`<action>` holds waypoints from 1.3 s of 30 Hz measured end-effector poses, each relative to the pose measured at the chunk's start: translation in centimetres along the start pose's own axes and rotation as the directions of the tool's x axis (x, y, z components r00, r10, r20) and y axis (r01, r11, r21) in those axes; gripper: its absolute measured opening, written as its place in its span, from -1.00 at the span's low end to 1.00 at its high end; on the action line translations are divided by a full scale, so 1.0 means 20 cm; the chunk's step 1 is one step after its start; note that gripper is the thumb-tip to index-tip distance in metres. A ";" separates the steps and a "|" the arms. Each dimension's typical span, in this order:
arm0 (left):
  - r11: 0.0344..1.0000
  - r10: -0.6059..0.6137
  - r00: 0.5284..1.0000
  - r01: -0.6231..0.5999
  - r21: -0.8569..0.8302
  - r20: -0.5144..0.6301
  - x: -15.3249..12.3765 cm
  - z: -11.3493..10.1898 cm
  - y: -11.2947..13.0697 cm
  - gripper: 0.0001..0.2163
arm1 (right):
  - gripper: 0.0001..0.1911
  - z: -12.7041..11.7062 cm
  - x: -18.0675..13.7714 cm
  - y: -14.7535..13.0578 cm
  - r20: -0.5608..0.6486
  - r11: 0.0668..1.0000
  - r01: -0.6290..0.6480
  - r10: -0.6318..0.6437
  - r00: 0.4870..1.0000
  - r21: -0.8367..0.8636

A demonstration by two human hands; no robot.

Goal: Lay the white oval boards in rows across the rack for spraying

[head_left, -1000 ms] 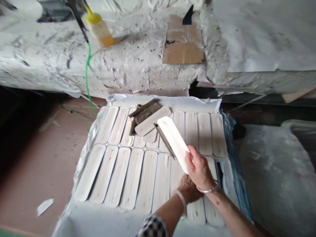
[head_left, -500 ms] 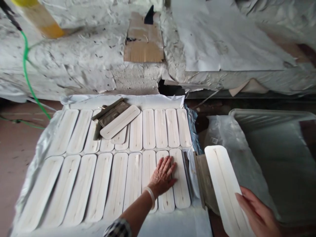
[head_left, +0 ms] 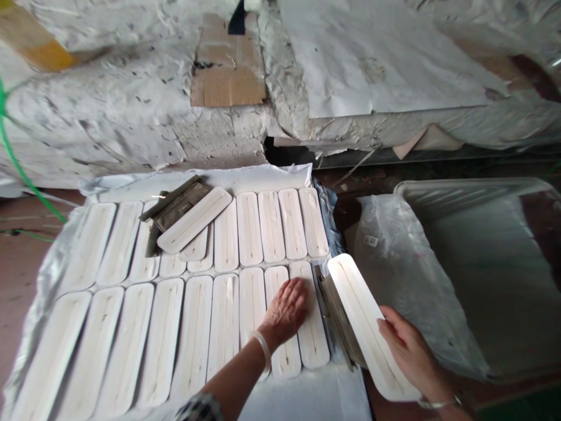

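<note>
My left hand (head_left: 286, 310) rests palm down on the last two white panels (head_left: 309, 333) at the right end of the near row. Its fingers are lightly bent and draw close together, holding nothing. Off the right edge of the board, my right hand (head_left: 409, 345) grips a long white round-ended panel (head_left: 362, 318) by its right side, thumb on top. The panel is tilted and has a thin line down its middle. Beneath it shows an olive-grey flat piece (head_left: 339, 321); whether it is joined to the panel I cannot tell.
Two rows of similar panels cover the board. On the far row lies an olive piece (head_left: 184, 204) with a loose panel (head_left: 195, 219) across it. At right stand a plastic bag (head_left: 394, 257) and a grey bin (head_left: 473, 186). A paper-covered bench (head_left: 131, 128) runs behind.
My right hand has brought the panel left, closer to the board. My left hand's spread fingers have drawn together and bent. The view has shifted slightly right.
</note>
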State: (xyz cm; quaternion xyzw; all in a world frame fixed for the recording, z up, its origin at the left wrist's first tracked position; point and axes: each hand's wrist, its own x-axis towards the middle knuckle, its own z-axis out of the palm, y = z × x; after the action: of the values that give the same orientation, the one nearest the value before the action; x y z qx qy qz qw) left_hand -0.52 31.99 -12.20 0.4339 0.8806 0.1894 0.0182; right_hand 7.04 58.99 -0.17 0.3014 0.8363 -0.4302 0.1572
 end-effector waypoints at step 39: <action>0.973 -0.184 0.983 0.186 -0.139 0.026 0.07 0.03 0.23 -0.15 | -0.57 0.25 0.11 0.06 -0.176 0.850 0.351 -0.444 0.879 -0.394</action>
State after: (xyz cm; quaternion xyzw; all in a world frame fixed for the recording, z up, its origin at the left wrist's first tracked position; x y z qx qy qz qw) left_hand 2.13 35.78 -10.94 0.3489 0.9015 0.2456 0.0719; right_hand 6.18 56.35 -5.01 0.1413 0.9568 -0.2543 0.0039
